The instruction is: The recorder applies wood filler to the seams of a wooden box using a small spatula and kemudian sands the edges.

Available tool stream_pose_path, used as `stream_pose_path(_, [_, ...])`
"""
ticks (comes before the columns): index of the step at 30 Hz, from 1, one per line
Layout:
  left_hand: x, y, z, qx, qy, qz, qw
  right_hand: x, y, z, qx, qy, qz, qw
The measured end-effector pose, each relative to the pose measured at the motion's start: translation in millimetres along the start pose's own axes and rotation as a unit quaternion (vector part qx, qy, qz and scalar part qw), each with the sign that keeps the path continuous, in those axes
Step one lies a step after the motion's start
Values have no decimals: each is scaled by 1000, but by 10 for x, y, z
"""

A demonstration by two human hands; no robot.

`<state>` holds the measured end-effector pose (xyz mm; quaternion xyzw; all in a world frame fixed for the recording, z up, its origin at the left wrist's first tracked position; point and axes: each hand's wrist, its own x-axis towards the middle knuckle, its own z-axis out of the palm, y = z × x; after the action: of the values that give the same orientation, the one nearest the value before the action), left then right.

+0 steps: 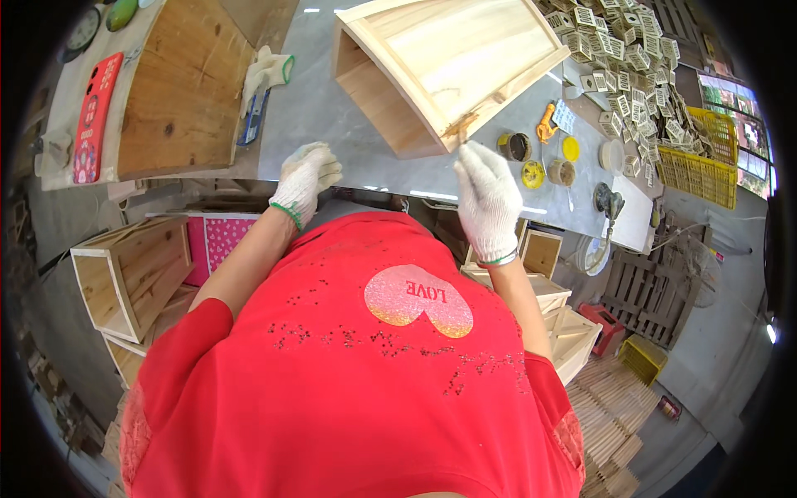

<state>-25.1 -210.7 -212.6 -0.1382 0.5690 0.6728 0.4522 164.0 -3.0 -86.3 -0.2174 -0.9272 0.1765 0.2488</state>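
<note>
A pale wooden box (452,66) lies tilted on the grey table (365,153), its open side toward the left. A brown smear (462,124) marks its near right corner. My right hand (488,199), in a white knit glove, is closed in a pinch at that corner. Whatever thin thing it pinches is too small to name. My left hand (305,178), gloved the same way, hovers at the table's near edge, apart from the box. Its fingers are loosely bent and slightly apart, with nothing visible in them.
Small tubs of brown paste (516,147) and yellow paste (533,173) stand right of the box, near an orange tool (546,123). A blue-handled tool (254,116), a spare glove (267,75) and a red phone (97,116) lie left. Wooden boxes (137,274) and a yellow crate (701,170) stand around.
</note>
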Motion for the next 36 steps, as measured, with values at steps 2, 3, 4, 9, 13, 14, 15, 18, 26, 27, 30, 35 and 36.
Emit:
stream_pose_path(2, [22, -21, -22, 0, 4, 0, 1000, -40, -51, -34, 44, -35, -28, 998])
stream_pose_path(3, [34, -34, -25, 1, 10, 0, 1000, -24, -74, -68, 57, -38, -20, 997])
stream_pose_path(4, [42, -39, -22, 1, 9, 1, 1000, -10, -61, -67, 57, -37, -19, 998])
stream_pose_path(9, [28, -6, 50, -3, 18, -5, 1000, 146, 223, 39, 6, 75, -9, 997])
stream_pose_path(13, [46, -30, 6, -5, 11, -8, 1000, 119, 307, 213, -20, 60, -23, 998])
stream_pose_path(14, [43, -31, 3, -2, 12, -7, 1000, 93, 315, 245, -22, 46, -36, 998])
stream_pose_path(15, [42, -33, -2, 1, 13, -7, 1000, 46, 303, 236, -33, 29, -39, 998])
stream_pose_path(18, [49, -54, -47, 1, 16, -7, 1000, -28, 280, 204, -35, 12, -46, 998])
stream_pose_path(26, [78, -85, -68, -21, 30, -11, 999, 134, 372, 219, -26, 59, -27, 998])
stream_pose_path(27, [71, -75, -56, -15, 32, -12, 999, 97, 348, 210, -15, 54, -30, 998])
stream_pose_path(30, [78, -101, -101, -12, 25, -10, 1000, -33, 174, 159, -8, 3, -52, 999])
stream_pose_path(35, [71, -73, -47, -12, 15, -12, 1000, 119, 24, -109, 80, -3, -56, 995])
stream_pose_path(36, [69, -54, -18, -4, 22, -14, 1000, 230, 80, -157, 78, 12, -54, 995])
